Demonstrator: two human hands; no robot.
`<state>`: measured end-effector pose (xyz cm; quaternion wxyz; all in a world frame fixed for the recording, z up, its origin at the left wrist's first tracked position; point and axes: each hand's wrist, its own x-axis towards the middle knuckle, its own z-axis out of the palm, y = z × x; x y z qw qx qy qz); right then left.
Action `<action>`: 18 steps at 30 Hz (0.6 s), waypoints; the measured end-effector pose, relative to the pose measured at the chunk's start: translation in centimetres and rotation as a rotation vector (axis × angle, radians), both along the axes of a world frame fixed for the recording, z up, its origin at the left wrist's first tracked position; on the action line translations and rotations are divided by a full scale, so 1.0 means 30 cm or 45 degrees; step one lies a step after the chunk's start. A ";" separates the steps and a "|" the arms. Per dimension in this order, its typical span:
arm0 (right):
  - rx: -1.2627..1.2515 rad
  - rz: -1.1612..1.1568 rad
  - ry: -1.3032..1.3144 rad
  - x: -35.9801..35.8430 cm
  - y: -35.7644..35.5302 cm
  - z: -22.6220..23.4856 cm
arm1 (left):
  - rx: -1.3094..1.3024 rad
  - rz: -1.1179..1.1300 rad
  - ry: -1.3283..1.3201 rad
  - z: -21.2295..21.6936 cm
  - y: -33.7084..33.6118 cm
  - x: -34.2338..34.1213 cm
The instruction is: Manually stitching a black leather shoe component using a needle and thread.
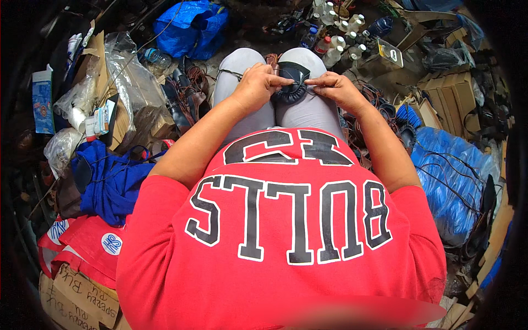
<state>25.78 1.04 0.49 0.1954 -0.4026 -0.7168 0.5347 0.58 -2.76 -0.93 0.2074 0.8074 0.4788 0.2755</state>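
Shirt: a red shirt [286, 231] with large dark letters fills the near part of the view; the person sits with both forearms reaching forward over the lap.
Left hand: the left hand [257, 87] rests over the left knee, its grip pinched shut on a thin dark thread [230, 73] that trails off to the left across the thigh.
Right hand: the right hand [336, 89] is beside it over the right knee, fingertips pinched at the edge of the dark leather piece, seemingly on the thread or a needle; too small to tell which.
Leather piece: a dark leather piece [292, 82], rounded with a scalloped lower edge, lies on the grey trousers [247, 118] between the knees, touched by both hands.
Progress: judging by the taut thread and pinched fingers, stitching is under way along the edge; how much of the edge is sewn cannot be told, so work seems left.
Left side: a blue cloth [113, 184] and clear plastic bags [124, 71] lie on the floor.
Right side: a blue sack [451, 176] crossed by cords, with cardboard boxes [454, 93] beyond it.
Far: white bottles [344, 36] and a blue bag [190, 25] past the knees.
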 end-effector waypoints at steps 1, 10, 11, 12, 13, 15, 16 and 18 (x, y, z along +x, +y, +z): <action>-0.019 0.005 -0.001 0.001 0.001 0.001 | 0.001 -0.009 -0.007 -0.002 0.004 -0.001; -0.574 -0.133 0.240 -0.006 0.007 0.023 | -0.535 0.152 -0.391 0.054 0.034 0.069; -0.571 -0.131 0.242 -0.015 0.005 0.028 | -0.531 0.153 -0.389 0.043 0.036 0.076; -0.534 -0.152 0.230 -0.028 0.002 0.035 | -0.628 0.172 -0.520 0.029 0.035 0.082; -0.497 -0.174 0.218 -0.043 0.001 0.040 | -0.725 0.189 -0.652 0.016 0.037 0.085; -0.392 -0.167 0.123 -0.064 0.006 0.030 | -0.745 0.162 -0.694 0.018 0.045 0.097; -0.289 -0.153 0.027 -0.071 0.009 0.026 | -0.718 0.134 -0.657 0.019 0.052 0.098; -0.282 -0.150 0.058 -0.081 0.010 0.033 | -0.693 0.105 -0.615 0.013 0.064 0.084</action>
